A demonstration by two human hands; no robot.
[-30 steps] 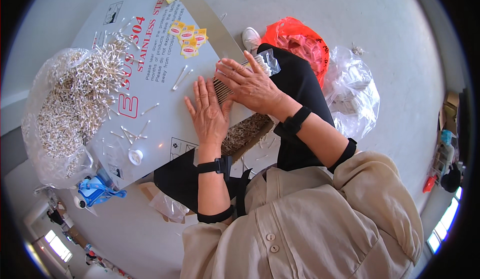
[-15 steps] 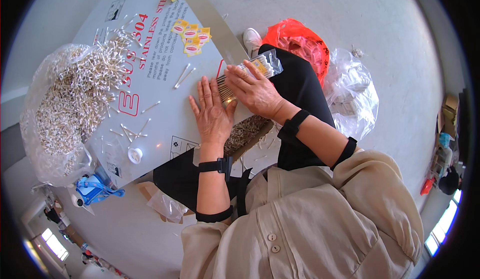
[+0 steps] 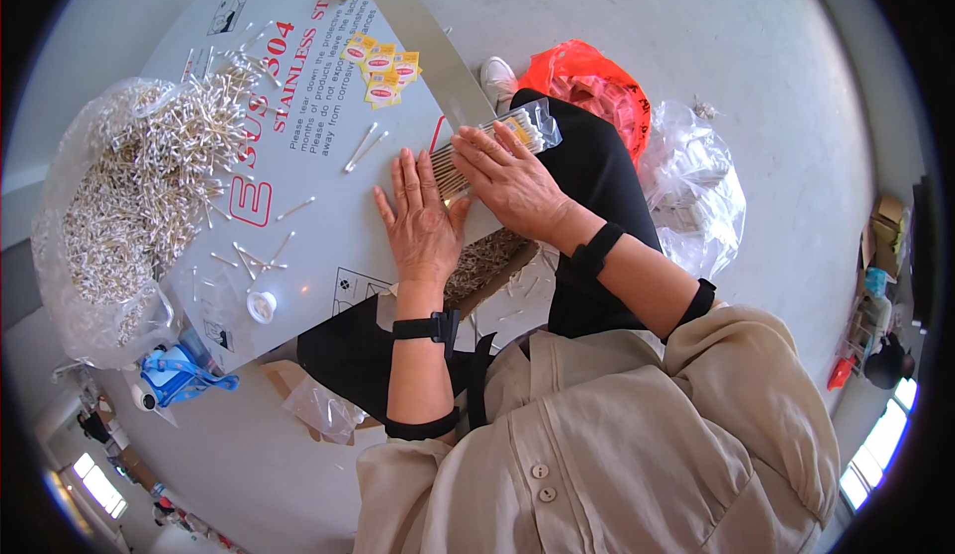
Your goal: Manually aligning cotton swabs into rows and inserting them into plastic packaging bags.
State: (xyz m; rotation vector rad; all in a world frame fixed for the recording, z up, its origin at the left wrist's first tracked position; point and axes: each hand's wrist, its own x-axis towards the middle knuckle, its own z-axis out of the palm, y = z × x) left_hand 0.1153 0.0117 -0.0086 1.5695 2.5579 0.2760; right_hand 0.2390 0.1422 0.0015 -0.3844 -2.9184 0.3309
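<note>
A clear bag of cotton swabs point(image 3: 455, 174) with a yellow label lies at the table's right edge, its far end sticking out past the edge. My right hand point(image 3: 515, 184) rests flat across it, fingers stretched out, covering its middle. Beside the bag's near end, my left hand point(image 3: 423, 234) lies palm down on the table with straight fingers; its thumb side borders the bag. Two loose swabs point(image 3: 365, 149) lie just beyond my left fingertips. Farther up are several small yellow-and-white label cards point(image 3: 384, 72).
A big clear bag heaped with swabs point(image 3: 129, 206) takes up the table's left side. Near it sits a small white round container point(image 3: 261, 305). An open box of swabs point(image 3: 487, 261) is below the table edge. On the floor are a red bag point(image 3: 587, 72) and a clear bag point(image 3: 693, 191).
My right hand has slid very slightly down over the swab bag. My left hand stays almost in place, and the whole view has shifted a little.
</note>
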